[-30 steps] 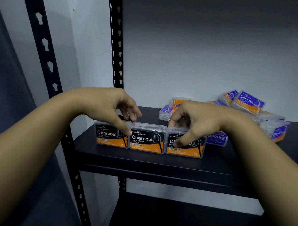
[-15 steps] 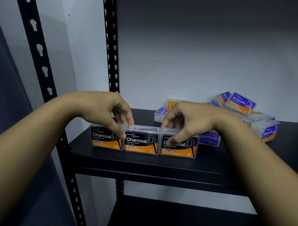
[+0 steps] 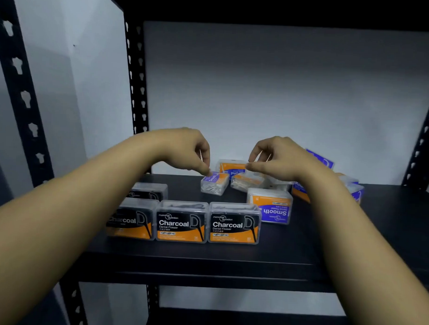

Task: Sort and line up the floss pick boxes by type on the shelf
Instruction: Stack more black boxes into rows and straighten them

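Shelf (image 3: 290, 252), black metal, lower centre of frame; front edge runs left to right.

Front row: three Charcoal boxes, standing upright side by side and touching, long axes left to right, labels facing the camera. Left Charcoal box (image 3: 131, 220) partly covered by the left forearm; middle Charcoal box (image 3: 181, 222) and right Charcoal box (image 3: 234, 223) fully legible.

Behind the left one: a fourth dark box (image 3: 150, 191), label mostly hidden.

Right of the row, just behind: Smooth box (image 3: 271, 208), lying with its print upside down.

Centre: small tilted box (image 3: 215, 183), purple-and-orange label angled up and left. Left hand (image 3: 184, 151), fingers curled down, tips touching this box's upper corner; a firm pinch cannot be told.

Right hand (image 3: 279, 157), fingers curled above a jumbled pile (image 3: 247, 179); what it grasps cannot be told.

Rear right: further purple boxes (image 3: 320, 158), largely hidden by the right wrist, text cut off.
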Demonstrator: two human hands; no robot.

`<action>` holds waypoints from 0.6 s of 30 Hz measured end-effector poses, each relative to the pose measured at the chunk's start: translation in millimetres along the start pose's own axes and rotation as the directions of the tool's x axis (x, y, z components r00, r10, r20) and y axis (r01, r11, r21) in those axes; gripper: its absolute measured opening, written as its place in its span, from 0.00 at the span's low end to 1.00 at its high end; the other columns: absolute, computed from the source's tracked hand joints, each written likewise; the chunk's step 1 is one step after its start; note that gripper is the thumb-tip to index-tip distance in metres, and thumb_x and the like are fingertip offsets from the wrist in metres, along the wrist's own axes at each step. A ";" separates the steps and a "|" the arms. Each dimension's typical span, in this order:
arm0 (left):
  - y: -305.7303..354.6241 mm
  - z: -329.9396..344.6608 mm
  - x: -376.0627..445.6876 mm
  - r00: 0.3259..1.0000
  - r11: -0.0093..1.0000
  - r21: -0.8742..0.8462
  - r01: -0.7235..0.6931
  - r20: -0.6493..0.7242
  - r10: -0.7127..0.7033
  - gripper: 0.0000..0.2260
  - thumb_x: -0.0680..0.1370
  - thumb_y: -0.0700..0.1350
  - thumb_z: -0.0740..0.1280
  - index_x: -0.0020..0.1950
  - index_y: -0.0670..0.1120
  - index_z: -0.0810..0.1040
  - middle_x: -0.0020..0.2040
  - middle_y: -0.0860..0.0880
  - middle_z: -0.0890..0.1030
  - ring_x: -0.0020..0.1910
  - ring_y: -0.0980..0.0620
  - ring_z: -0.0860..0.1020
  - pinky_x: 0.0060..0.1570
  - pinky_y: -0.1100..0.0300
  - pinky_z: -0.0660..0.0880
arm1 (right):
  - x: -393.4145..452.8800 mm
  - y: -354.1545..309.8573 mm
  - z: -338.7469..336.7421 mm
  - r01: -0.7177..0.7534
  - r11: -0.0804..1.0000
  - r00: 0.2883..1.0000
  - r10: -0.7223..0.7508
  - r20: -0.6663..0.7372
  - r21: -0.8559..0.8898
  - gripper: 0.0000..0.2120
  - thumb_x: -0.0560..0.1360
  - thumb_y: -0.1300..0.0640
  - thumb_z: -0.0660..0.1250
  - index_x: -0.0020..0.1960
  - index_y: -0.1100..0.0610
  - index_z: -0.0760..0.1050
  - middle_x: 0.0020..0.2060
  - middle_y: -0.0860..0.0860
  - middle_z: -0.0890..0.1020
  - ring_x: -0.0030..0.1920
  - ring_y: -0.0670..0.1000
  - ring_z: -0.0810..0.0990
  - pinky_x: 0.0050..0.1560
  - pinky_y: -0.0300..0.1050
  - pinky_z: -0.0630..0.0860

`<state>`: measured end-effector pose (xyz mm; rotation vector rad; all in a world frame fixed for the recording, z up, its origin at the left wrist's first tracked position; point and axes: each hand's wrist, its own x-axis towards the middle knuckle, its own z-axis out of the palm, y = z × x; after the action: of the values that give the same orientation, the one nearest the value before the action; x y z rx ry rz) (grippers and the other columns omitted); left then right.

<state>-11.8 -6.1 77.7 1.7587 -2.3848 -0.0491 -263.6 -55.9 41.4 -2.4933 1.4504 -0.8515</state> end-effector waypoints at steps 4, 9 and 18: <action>5.1 23.4 40.8 0.999 0.998 -0.040 0.043 0.032 -0.042 0.11 0.71 0.54 0.77 0.48 0.50 0.84 0.46 0.47 0.86 0.42 0.47 0.83 0.44 0.51 0.83 | 2.4 6.9 -2.5 -0.080 0.992 0.996 0.084 0.035 -0.094 0.12 0.73 0.44 0.76 0.52 0.48 0.82 0.46 0.47 0.85 0.47 0.47 0.83 0.46 0.43 0.78; 24.2 42.8 69.6 0.999 0.999 -0.047 0.019 0.045 -0.016 0.12 0.70 0.54 0.77 0.48 0.49 0.84 0.46 0.48 0.85 0.43 0.48 0.82 0.49 0.51 0.83 | 3.9 6.8 -25.1 -0.115 0.974 0.984 0.138 0.108 -0.197 0.12 0.73 0.41 0.74 0.51 0.46 0.82 0.47 0.46 0.85 0.46 0.47 0.83 0.52 0.49 0.81; 55.6 54.5 99.7 0.998 0.999 -0.006 -0.044 0.052 0.044 0.13 0.70 0.54 0.77 0.51 0.50 0.83 0.43 0.53 0.81 0.44 0.49 0.81 0.51 0.50 0.82 | 5.6 26.6 -63.6 -0.148 0.914 0.952 0.236 0.196 -0.379 0.11 0.73 0.41 0.74 0.49 0.48 0.81 0.40 0.49 0.87 0.41 0.49 0.87 0.51 0.51 0.84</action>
<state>-101.6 -88.4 43.6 1.7229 -2.4564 -0.0952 -315.4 -64.4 86.4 -2.5188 1.8624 -0.2534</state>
